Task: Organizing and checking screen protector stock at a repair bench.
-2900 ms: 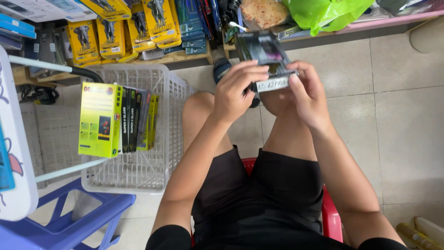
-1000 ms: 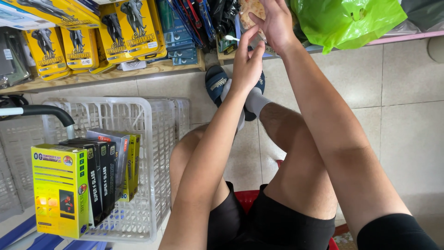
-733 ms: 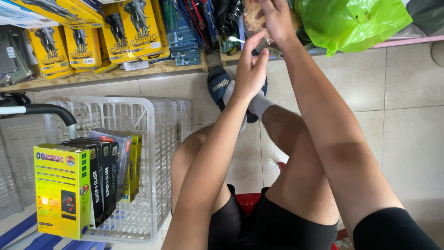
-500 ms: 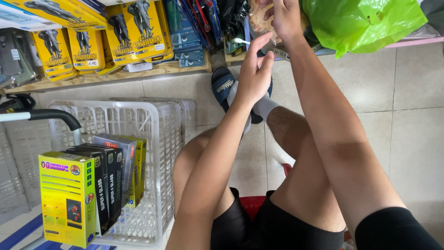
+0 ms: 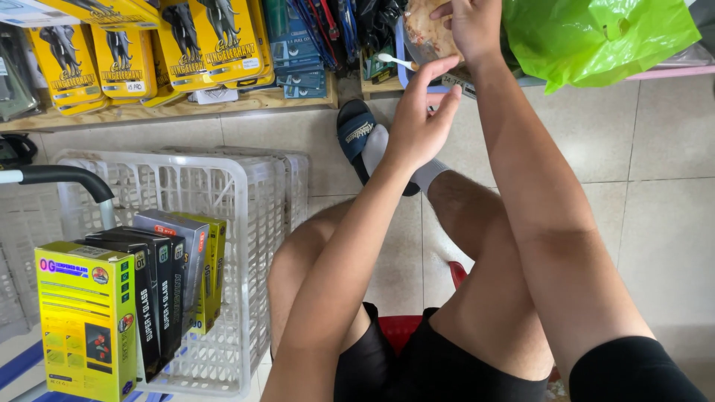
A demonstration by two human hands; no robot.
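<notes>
Since half a second ago your right hand has stayed up at the shelf while your left hand has dropped slightly away from it, and your view has tipped a touch lower onto the basket.

Starting at your far left, a yellow-green box stands upright at the near corner of the white plastic basket, with several dark, slim boxes packed on edge just beside it and one more yellow box behind those. Above the basket, yellow blister packs lean in a row on the wooden shelf.

Moving toward the middle, your foot in a white sock and dark blue slide sandal rests on the tiled floor. Your left hand hangs above that foot, fingers loosely spread and empty, thumb pointing up toward the shelf edge.

Further right, your right hand sits on a clear bag of brownish, speckled contents at the top of the frame. It looks rounded and slightly shiny, lying against a blue tray rim, with a small white plastic spoon poking out to its left. Your fingers curl over the bag's top; you cannot tell how firmly they grip it. Just beside it, a bright green plastic bag bulges over the pink shelf edge.
</notes>
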